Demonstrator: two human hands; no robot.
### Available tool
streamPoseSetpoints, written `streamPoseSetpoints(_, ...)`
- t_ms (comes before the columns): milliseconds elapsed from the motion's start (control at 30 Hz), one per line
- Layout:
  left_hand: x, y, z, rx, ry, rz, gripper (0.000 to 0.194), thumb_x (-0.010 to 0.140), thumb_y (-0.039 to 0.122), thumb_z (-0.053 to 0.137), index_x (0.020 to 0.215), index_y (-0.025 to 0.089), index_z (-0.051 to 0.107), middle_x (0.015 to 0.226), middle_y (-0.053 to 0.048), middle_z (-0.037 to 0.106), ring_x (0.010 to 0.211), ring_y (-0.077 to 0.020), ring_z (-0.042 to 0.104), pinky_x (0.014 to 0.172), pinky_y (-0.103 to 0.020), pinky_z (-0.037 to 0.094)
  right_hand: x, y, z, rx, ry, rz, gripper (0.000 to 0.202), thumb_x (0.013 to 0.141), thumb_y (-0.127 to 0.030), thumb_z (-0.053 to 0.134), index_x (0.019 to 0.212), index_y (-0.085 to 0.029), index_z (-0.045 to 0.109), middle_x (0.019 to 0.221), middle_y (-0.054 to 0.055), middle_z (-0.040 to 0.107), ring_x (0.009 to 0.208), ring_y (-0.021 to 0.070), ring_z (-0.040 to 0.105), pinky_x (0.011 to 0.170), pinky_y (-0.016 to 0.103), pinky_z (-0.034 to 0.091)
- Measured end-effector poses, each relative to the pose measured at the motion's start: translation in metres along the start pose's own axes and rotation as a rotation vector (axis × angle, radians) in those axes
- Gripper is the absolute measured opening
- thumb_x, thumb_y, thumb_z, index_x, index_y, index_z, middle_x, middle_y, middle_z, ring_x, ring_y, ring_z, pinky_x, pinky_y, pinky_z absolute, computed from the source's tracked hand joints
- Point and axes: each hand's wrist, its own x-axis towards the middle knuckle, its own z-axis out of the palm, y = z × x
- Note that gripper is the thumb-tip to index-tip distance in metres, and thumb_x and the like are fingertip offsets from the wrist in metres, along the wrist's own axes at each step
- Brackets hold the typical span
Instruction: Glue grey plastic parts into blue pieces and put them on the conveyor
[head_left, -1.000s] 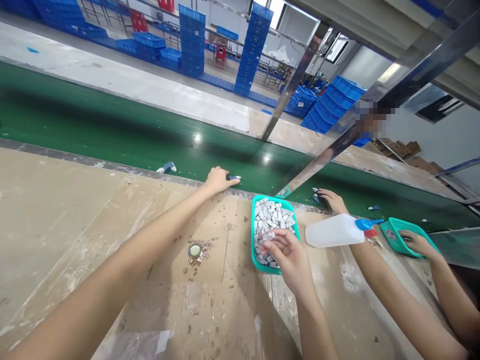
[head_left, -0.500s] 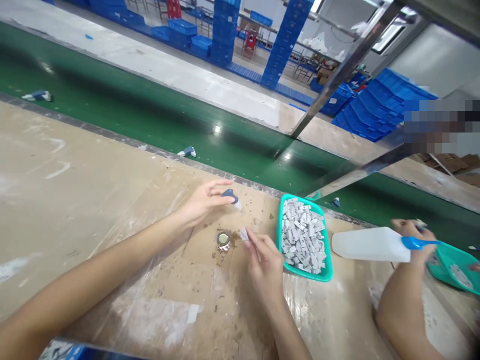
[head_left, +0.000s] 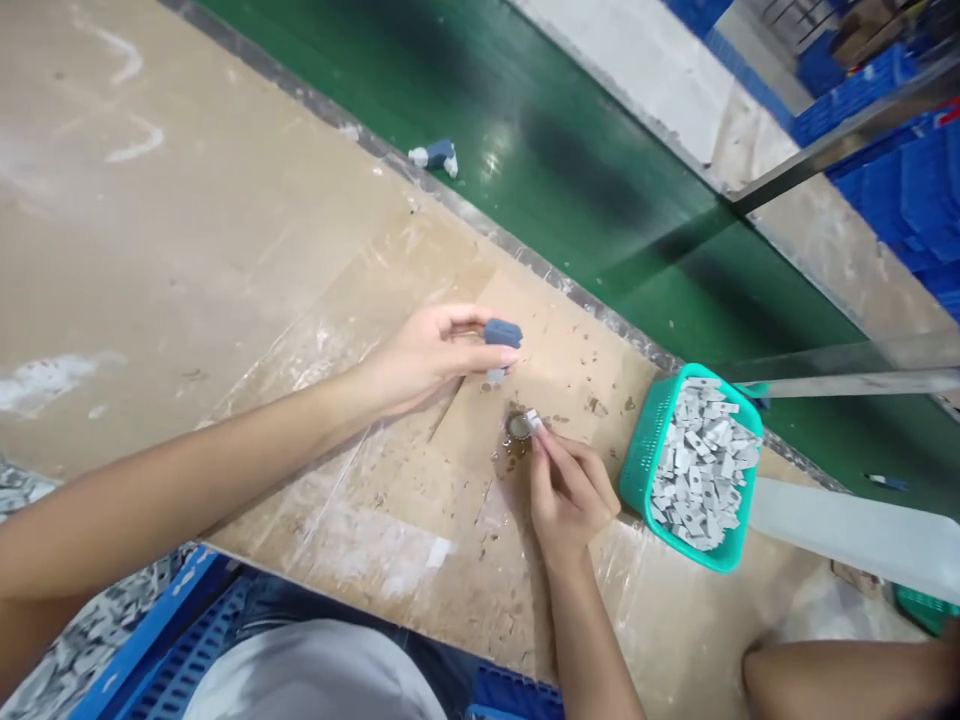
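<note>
- While our left hand [head_left: 439, 350] grips a dark blue, blocky piece with a pale lower end [head_left: 502, 333] between thumb and fingers, we hold it above the tan, stained surface [head_left: 187, 260].
- Our right hand [head_left: 574, 500] is closed in a pinch on a small pale grey block [head_left: 532, 419], nearer to us than the blue piece; the two parts are apart.
- Right at that block's tip we see a small round metal cap with a crimped edge [head_left: 517, 426], lying among brown wet spots; we cannot tell whether block and cap touch.
- To the right of our right hand stands a teal perforated plastic basket [head_left: 636, 465], heaped with small grey blocks [head_left: 701, 470].
- Beside the basket we see a translucent white plastic bottle [head_left: 855, 530] and, nearer to us, another person's bare arm [head_left: 847, 680].
- Beyond the surface runs a smooth green belt [head_left: 592, 200], carrying a blue-and-white piece [head_left: 436, 157] near its close edge.
- Farther off, at upper right, we see blue plastic crates [head_left: 892, 195].
</note>
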Motion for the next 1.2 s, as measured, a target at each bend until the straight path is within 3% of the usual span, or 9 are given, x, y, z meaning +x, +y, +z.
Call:
streamPoseSetpoints(133, 0.001, 0.001, -0.001, 0.023, 0.034, -0.012, 0.017, 0.070, 0.015, 0.079, 0.084, 0.011, 0.070, 0.077, -0.002, 0.067, 0.071, -0.0124, 0.063, 0.064, -0.022, 0.049, -0.001, 0.001, 0.002, -0.024, -0.008, -0.016, 0.040, 0.079, -0.005, 0.068, 0.112, -0.028, 0.070, 0.089, 0.003, 0.070, 0.075, 0.0141, 0.068, 0.066, 0.029, 0.059)
streamPoseSetpoints(333, 0.002, 0.000, -0.001, 0.062, 0.067, -0.052, 0.017, 0.068, 0.012, 0.080, 0.083, 0.012, 0.072, 0.078, -0.001, 0.069, 0.085, -0.0196, 0.068, 0.073, -0.027, 0.053, -0.003, 0.004, 0.004, -0.033, -0.010, -0.014, 0.042, 0.076, -0.005, 0.071, 0.110, -0.031, 0.071, 0.087, 0.001, 0.069, 0.073, 0.0136, 0.067, 0.065, 0.029, 0.058)
streamPoseSetpoints(467, 0.002, -0.004, -0.004, 0.084, 0.007, -0.039, 0.018, 0.068, 0.014, 0.080, 0.084, 0.013, 0.074, 0.082, -0.001, 0.072, 0.090, -0.0210, 0.069, 0.077, -0.027, 0.055, -0.004, 0.003, 0.005, -0.056, -0.020, -0.004, 0.034, 0.079, -0.009, 0.070, 0.107, -0.029, 0.072, 0.085, 0.002, 0.069, 0.071, 0.0136, 0.067, 0.063, 0.029, 0.058)
streamPoseSetpoints(600, 0.003, -0.009, -0.008, 0.143, -0.056, -0.024, 0.020, 0.069, 0.018, 0.080, 0.088, 0.014, 0.076, 0.089, -0.003, 0.074, 0.090, -0.0213, 0.070, 0.081, -0.029, 0.056, -0.003, 0.002, 0.004, -0.037, -0.029, 0.001, 0.039, 0.078, -0.006, 0.069, 0.109, -0.029, 0.071, 0.089, 0.003, 0.070, 0.075, 0.0145, 0.067, 0.065, 0.030, 0.058)
streamPoseSetpoints(733, -0.001, -0.010, -0.008, 0.261, -0.119, -0.047, 0.019, 0.068, 0.020, 0.081, 0.086, 0.016, 0.078, 0.089, -0.004, 0.075, 0.087, -0.0221, 0.071, 0.083, -0.031, 0.057, 0.001, -0.001, -0.003, -0.027, 0.050, 0.038, 0.040, 0.078, -0.006, 0.069, 0.109, -0.030, 0.071, 0.092, 0.003, 0.071, 0.079, 0.0165, 0.068, 0.067, 0.032, 0.057)
streamPoseSetpoints(967, -0.017, -0.028, 0.009, 0.339, -0.256, -0.220, 0.031, 0.061, 0.028, 0.086, 0.090, 0.020, 0.079, 0.088, -0.007, 0.076, 0.083, -0.0250, 0.072, 0.076, -0.031, 0.060, 0.008, -0.016, -0.021, 0.174, 0.195, 0.215, 0.033, 0.082, -0.010, 0.066, 0.103, -0.035, 0.073, 0.087, 0.002, 0.067, 0.072, 0.0170, 0.065, 0.060, 0.034, 0.054)
streamPoseSetpoints(1200, -0.027, -0.036, 0.021, 0.210, -0.333, -0.271, 0.026, 0.063, 0.020, 0.085, 0.089, 0.022, 0.078, 0.086, -0.003, 0.076, 0.081, -0.0181, 0.072, 0.073, -0.022, 0.058, 0.009, -0.026, -0.030, 0.286, 0.115, 0.219, 0.027, 0.084, -0.012, 0.063, 0.099, -0.031, 0.074, 0.084, 0.003, 0.066, 0.071, 0.0163, 0.064, 0.056, 0.031, 0.053)
